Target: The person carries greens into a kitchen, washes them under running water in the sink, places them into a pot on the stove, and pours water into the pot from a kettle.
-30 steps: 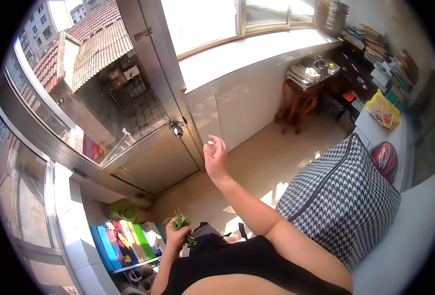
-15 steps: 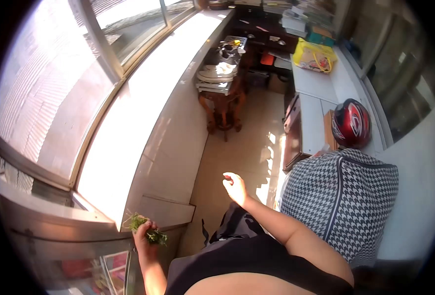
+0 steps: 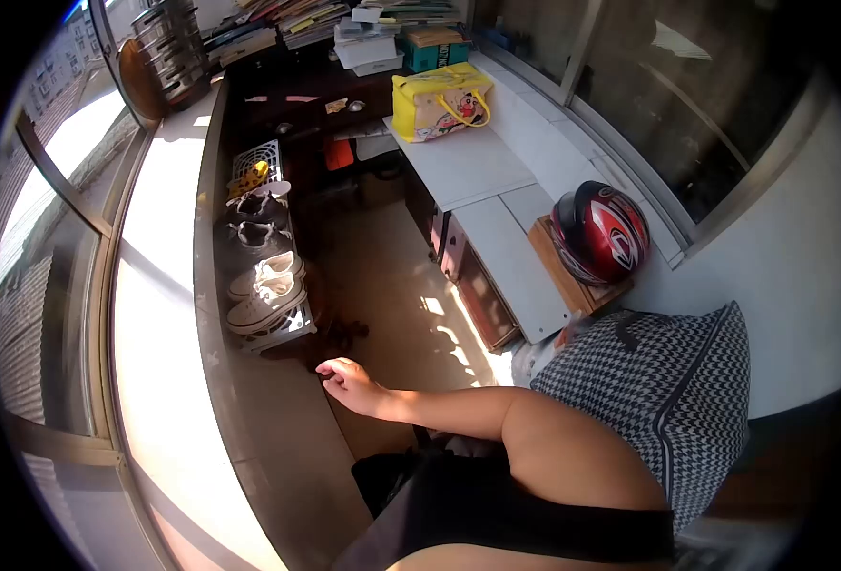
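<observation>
One right hand [image 3: 352, 387], its fingers loosely bent around nothing, hangs just nearer than the white shoes [image 3: 266, 303] at the left. The left hand is out of view; its state cannot be told. A red helmet [image 3: 599, 233] sits right, a yellow bag [image 3: 440, 103] farther off.

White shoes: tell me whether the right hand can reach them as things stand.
Probably yes: the right hand looks empty, and nothing visible stands between it and the white shoes, though distance is unclear.
</observation>
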{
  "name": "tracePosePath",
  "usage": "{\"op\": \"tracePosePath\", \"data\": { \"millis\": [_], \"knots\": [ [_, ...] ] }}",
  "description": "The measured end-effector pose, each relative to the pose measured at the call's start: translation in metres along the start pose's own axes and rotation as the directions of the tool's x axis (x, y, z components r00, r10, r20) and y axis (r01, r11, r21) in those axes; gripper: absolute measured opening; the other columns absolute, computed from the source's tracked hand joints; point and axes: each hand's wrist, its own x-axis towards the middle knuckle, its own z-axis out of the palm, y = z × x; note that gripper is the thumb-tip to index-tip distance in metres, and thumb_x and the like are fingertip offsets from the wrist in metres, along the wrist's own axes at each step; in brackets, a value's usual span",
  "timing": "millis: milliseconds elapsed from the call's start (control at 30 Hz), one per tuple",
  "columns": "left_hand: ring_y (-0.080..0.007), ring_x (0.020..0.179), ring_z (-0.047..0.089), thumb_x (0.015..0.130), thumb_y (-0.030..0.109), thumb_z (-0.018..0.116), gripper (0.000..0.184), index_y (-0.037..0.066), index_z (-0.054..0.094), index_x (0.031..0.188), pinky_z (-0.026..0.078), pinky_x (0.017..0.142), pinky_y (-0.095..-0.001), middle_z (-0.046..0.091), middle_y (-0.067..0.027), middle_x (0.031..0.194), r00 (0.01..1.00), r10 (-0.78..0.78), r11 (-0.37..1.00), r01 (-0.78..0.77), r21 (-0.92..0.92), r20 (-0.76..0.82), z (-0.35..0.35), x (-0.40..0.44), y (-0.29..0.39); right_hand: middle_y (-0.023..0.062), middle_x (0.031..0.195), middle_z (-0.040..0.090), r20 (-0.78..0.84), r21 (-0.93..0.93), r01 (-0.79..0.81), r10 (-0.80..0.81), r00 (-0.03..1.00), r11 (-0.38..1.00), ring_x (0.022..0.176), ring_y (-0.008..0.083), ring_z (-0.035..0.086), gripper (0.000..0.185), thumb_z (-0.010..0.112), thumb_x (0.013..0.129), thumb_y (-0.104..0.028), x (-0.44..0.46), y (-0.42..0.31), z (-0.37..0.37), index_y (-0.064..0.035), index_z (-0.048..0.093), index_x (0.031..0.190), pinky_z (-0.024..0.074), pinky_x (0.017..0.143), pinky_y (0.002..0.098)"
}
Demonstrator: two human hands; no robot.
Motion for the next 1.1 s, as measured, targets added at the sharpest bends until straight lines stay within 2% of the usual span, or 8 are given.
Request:
{"op": "tracePosePath", "data": {
  "millis": [233, 400, 700, 733, 800, 867, 1033, 1100],
  "knots": [
    [-0.0094, 0.068, 0.048, 0.079, 0.008, 0.051, 0.048, 0.008, 0.040, 0.126, 0.046, 0.061, -0.0239, 0.050, -0.0002, 0.075, 0.971, -0.188, 0.960, 0.214, -0.181, 0.148, 0.009, 0.015, -0.024, 0.0095, 0.101, 0.055, 0.076, -0.066, 0.128, -0.123, 0.989, 0.989, 0.085, 0.0149, 0.057, 0.024, 0.054, 0.081, -0.007, 0.142, -0.004, 0.062, -0.0002, 0.054, 0.104, 0.0478, 0.068, 0.0242],
    [-0.0103, 0.066, 0.048, 0.080, 0.009, 0.049, 0.048, 0.010, 0.040, 0.127, 0.046, 0.061, -0.0259, 0.047, -0.0003, 0.075, 0.983, -0.169, 0.983, 0.173, -0.063, 0.074, 0.040, -0.010, -0.047, 0.0137, 0.110, 0.054, 0.175, -0.117, 0.453, -0.430, 0.885, 0.884, 0.097, 0.0228, 0.054, 0.028, 0.053, 0.080, -0.007, 0.287, -0.041, 0.108, 0.0008, 0.053, 0.107, 0.0430, 0.078, 0.0279],
    [-0.0098, 0.065, 0.047, 0.079, 0.009, 0.049, 0.044, 0.012, 0.044, 0.123, 0.047, 0.059, -0.0271, 0.045, 0.0008, 0.073, 0.879, 0.237, 0.957, -0.285, -0.058, -0.414, 0.047, -0.076, -0.081, 0.0173, 0.137, 0.027, 0.403, 0.127, 0.350, -0.371, 0.836, 0.928, 0.122, 0.0265, 0.033, 0.054, 0.045, 0.089, -0.028, 0.622, -0.078, 0.329, 0.0038, 0.029, 0.130, 0.0282, 0.099, 0.0308],
    [-0.0101, 0.065, 0.047, 0.078, 0.009, 0.049, 0.045, 0.013, 0.043, 0.123, 0.046, 0.058, -0.0266, 0.046, 0.0003, 0.073, 0.823, 0.246, 0.949, -0.311, -0.045, -0.512, 0.057, -0.085, -0.088, 0.0153, 0.139, 0.024, 0.387, -0.124, 0.488, -0.411, 0.826, 0.864, 0.129, 0.0232, 0.023, 0.054, 0.038, 0.090, -0.028, 0.671, -0.079, 0.354, 0.0014, 0.024, 0.133, 0.0188, 0.104, 0.0297],
    [-0.0105, 0.065, 0.048, 0.077, 0.009, 0.049, 0.045, 0.013, 0.043, 0.121, 0.045, 0.057, -0.0274, 0.047, 0.0000, 0.071, 0.732, 0.279, 0.932, -0.362, -0.008, -0.621, 0.079, -0.098, -0.099, 0.0110, 0.132, 0.034, 0.450, 0.331, 0.035, -0.190, 0.872, 0.943, 0.124, 0.0216, 0.030, 0.051, 0.035, 0.092, -0.033, 0.734, -0.092, 0.401, -0.0020, 0.028, 0.132, 0.0219, 0.101, 0.0306],
    [-0.0104, 0.065, 0.049, 0.078, 0.010, 0.049, 0.038, 0.014, 0.046, 0.116, 0.046, 0.058, -0.0286, 0.048, 0.0005, 0.072, 0.675, 0.308, 0.913, -0.408, 0.008, -0.671, 0.086, -0.113, -0.110, 0.0087, 0.121, 0.044, 0.524, 0.489, 0.032, -0.322, 0.788, 0.872, 0.111, 0.0198, 0.041, 0.054, 0.033, 0.091, -0.045, 0.800, -0.089, 0.447, -0.0038, 0.035, 0.125, 0.0304, 0.094, 0.0311],
    [-0.0124, 0.067, 0.050, 0.078, 0.008, 0.048, 0.034, 0.013, 0.047, 0.112, 0.045, 0.059, -0.0304, 0.051, -0.0012, 0.073, 0.589, 0.365, 0.852, -0.523, 0.004, -0.722, 0.095, -0.144, -0.133, 0.0081, 0.097, 0.057, -0.051, 0.609, 0.076, -0.056, 0.997, 0.789, 0.085, 0.0198, 0.057, 0.043, 0.039, 0.089, -0.040, 0.778, -0.119, 0.489, -0.0014, 0.054, 0.101, 0.0465, 0.074, 0.0316],
    [-0.0129, 0.067, 0.050, 0.078, 0.008, 0.048, 0.033, 0.012, 0.048, 0.111, 0.045, 0.059, -0.0308, 0.051, -0.0015, 0.073, 0.563, 0.382, 0.838, -0.545, 0.018, -0.733, 0.094, -0.149, -0.135, 0.0082, 0.090, 0.059, 0.028, 0.654, 0.014, -0.043, 0.999, 0.756, 0.078, 0.0203, 0.058, 0.037, 0.044, 0.087, -0.035, 0.754, -0.131, 0.482, -0.0005, 0.056, 0.094, 0.0483, 0.068, 0.0319]
  ]
}}
